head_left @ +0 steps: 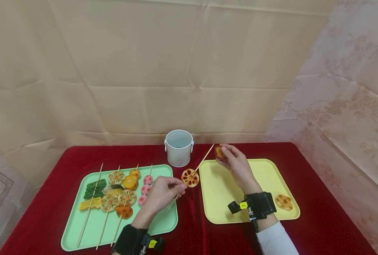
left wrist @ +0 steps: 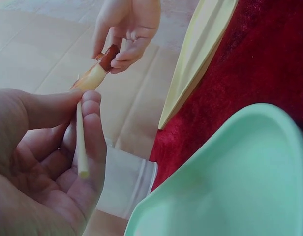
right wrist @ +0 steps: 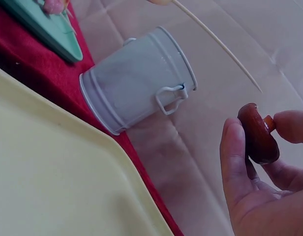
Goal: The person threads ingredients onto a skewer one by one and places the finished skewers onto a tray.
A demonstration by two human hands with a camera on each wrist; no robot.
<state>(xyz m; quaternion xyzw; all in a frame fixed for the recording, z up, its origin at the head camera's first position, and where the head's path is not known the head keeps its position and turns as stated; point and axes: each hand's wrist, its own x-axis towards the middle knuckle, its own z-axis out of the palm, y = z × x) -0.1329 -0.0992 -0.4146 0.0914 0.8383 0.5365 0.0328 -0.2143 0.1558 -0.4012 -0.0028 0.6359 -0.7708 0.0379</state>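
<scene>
My left hand (head_left: 162, 195) pinches a thin wooden skewer (head_left: 205, 157) between thumb and fingers, with a lotus root slice (head_left: 190, 177) threaded on it just beyond the fingertips. The skewer slants up and right, its bare pointed tip rising past the slice. In my right hand (head_left: 239, 170) is a shiny brown mushroom (right wrist: 258, 133), pinched by the thumb and fingers over the yellow tray's far side. Seen from the right wrist, the skewer tip points toward the mushroom, with a gap between them.
On the left, a green tray (head_left: 72, 226) carries several finished-looking skewers with lotus, green, yellow and pink pieces. The yellow tray (head_left: 219, 205) at right has one loose lotus slice (head_left: 284, 202). A pale metal bucket (head_left: 179, 154) stands behind, between the trays.
</scene>
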